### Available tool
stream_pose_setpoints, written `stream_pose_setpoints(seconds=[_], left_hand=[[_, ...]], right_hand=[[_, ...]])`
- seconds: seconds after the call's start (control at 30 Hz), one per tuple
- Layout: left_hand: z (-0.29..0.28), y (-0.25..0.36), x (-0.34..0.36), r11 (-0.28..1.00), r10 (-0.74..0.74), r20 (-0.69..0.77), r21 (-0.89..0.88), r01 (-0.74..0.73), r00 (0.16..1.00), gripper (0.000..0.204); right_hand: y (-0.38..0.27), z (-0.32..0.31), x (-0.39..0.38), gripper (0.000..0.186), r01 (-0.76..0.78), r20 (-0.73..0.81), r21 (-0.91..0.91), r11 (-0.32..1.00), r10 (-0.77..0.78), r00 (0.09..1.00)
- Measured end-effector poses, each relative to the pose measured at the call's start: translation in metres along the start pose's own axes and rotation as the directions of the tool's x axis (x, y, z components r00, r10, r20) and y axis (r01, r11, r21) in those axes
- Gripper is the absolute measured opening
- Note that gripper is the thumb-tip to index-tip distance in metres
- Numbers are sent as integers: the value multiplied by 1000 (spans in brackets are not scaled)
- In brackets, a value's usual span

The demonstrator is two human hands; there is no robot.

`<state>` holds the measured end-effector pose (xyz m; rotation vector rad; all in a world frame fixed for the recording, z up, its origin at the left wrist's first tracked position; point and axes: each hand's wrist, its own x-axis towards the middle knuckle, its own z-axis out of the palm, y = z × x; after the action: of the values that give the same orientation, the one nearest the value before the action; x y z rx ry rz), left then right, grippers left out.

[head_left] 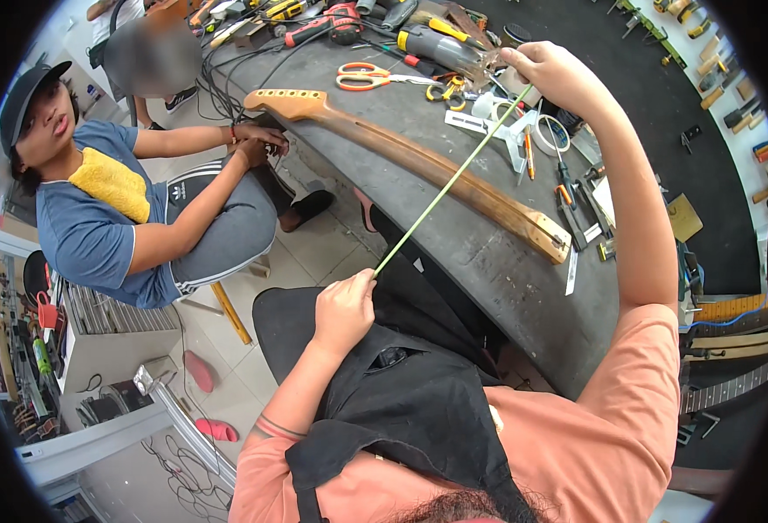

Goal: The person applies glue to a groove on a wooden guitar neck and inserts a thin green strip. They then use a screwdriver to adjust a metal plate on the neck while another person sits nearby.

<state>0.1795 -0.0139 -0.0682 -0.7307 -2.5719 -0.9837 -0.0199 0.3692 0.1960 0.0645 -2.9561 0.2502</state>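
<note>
A thin, straight light-green strip [436, 200] stretches between my two hands, slanting above the dark workbench. My left hand [344, 312] is closed on its near end, over my black apron. At the far end, my right hand [558, 80] has its fingers closed round the strip, up above the bench tools. Beneath the strip lies a brown wooden guitar neck [410, 157], with a row of holes in its headstock and a slot along its length. Whether the strip touches the neck I cannot tell.
Across the bench lie orange-handled scissors [365, 76], a red power tool [345, 23], a heat gun [436, 50], tape rolls [551, 133] and a screwdriver [565, 185]. A seated co-worker [105, 200] is at the left. Cables [231, 78] hang over the bench's far-left end.
</note>
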Motion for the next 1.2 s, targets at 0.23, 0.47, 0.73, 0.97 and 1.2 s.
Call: stream_pose_setpoints(seconds=[0.23, 0.47, 0.73, 0.97, 1.2], left_hand=[[6, 20, 38, 970, -105, 262, -188, 157, 959, 8], [38, 29, 64, 863, -134, 198, -458, 213, 971, 12], [48, 37, 67, 922, -132, 178, -339, 187, 975, 17], [55, 36, 67, 926, -107, 96, -353, 135, 990, 18], [66, 31, 73, 849, -247, 111, -455, 270, 963, 19]], right_hand=[[11, 14, -19, 45, 25, 30, -89, 996, -22, 999], [33, 15, -8, 45, 4, 76, -90, 996, 2, 997], [-26, 1, 3, 60, -108, -59, -228, 968, 97, 994], [14, 30, 26, 43, 8, -46, -445, 896, -32, 998], [31, 41, 20, 36, 28, -118, -379, 925, -79, 990]])
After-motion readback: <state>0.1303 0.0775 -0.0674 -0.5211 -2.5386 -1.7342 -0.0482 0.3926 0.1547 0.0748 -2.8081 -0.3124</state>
